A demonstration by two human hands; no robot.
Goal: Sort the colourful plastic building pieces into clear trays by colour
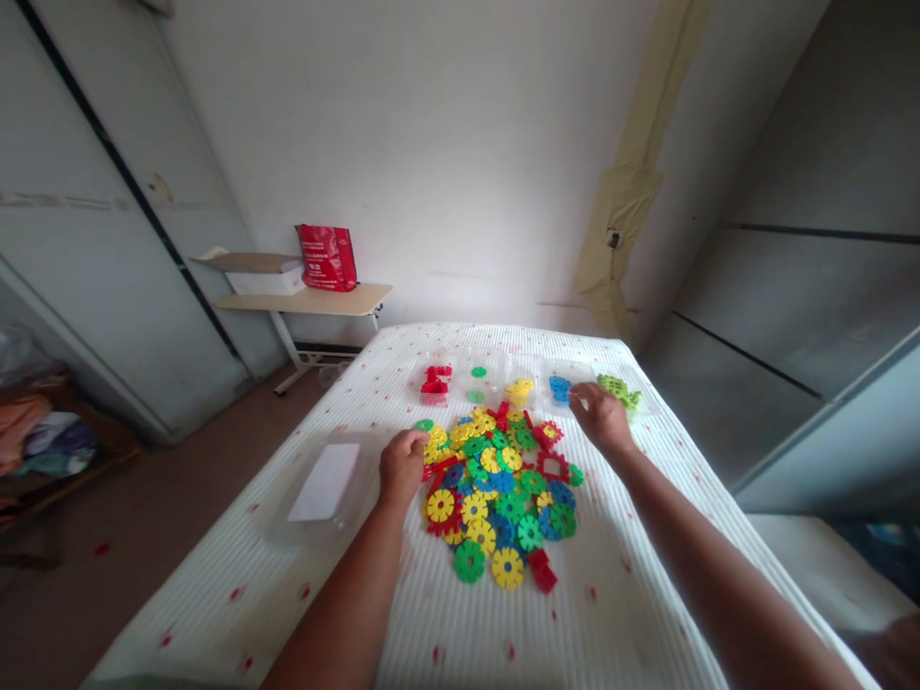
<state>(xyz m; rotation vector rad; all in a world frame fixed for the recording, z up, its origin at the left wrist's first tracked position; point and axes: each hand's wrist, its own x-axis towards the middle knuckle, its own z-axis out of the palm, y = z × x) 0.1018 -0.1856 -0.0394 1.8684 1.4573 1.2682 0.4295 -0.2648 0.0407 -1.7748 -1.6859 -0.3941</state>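
Just right of the left hand's (402,466) fingertips lies the pile (511,506) of notched discs, its edge reaching them. Those fingers curl inward, thumb side up; their tips blur into the yellow discs (435,447), so whether they grasp one cannot be told. A green disc (424,425) sits just beyond them. The right hand (601,414) hangs past the pile's far right side, fingers bent and pointing left; its tips are too small and soft to show whether anything is pinched.

Just left of the right fingertips are blue discs (559,387) in a clear tub; behind the knuckles, lime pieces (619,390) are partly covered by the hand. Further left of those fingers come yellow pieces (518,390), two green discs (478,372) and red blocks (434,387), in tubs whose clear walls are hard to trace.

Most discs lie flat, overlapping, with lower ones largely hidden; being round, they show no long axis. Nearer the wearer than either hand's fingers, a red block (541,571) slants, its near end to the right. Left of the left fingers, a white card (327,482) points lengthwise away, far end leaning right.
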